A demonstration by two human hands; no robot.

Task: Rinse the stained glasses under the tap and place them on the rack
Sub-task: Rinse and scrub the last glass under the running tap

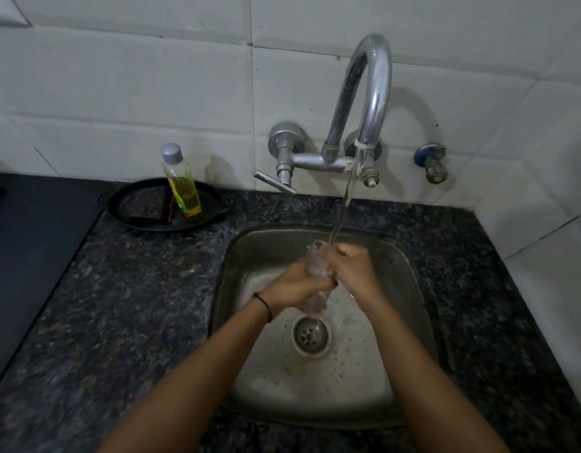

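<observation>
A clear glass [316, 268] is held tilted over the steel sink [246, 256], its mouth up under the running water from the curved tap [374, 93]. My left hand [292, 286] grips the lower part of the glass from the left. My right hand [351, 266] grips its upper part from the right, fingers curled round it. Much of the glass is hidden by my fingers. Water runs off its base toward the drain [310, 335]. No rack is in view.
A bottle of yellow liquid [181, 183] stands in a black pan [145, 207] on the dark granite counter [119, 305] at the back left. A tap lever [274, 181] sticks out left of the spout. White tiled wall behind.
</observation>
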